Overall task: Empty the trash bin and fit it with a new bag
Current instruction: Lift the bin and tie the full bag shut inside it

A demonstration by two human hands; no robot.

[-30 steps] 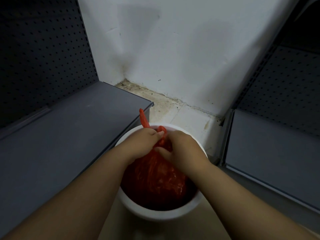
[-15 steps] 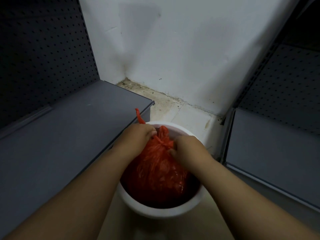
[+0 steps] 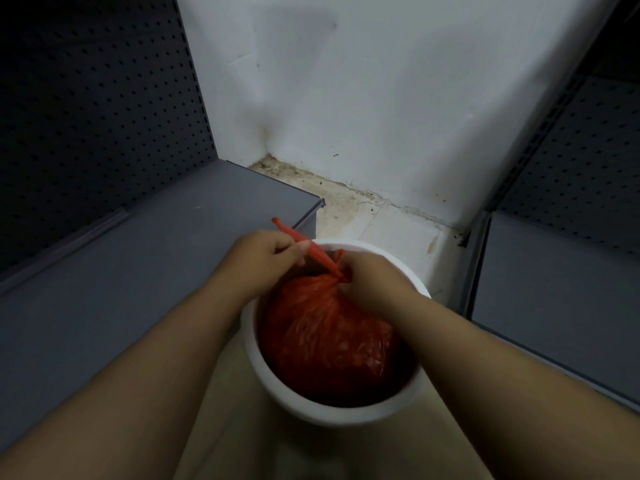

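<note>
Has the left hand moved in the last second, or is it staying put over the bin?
Yes. The left hand has pulled leftward, away from the right hand, past the white bin's rim toward the grey shelf, drawing the red bag's tail taut.

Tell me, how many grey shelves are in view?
2. One grey metal shelf lies left of the white round bin; the other grey metal shelf lies right. More may sit outside the frame.
</note>
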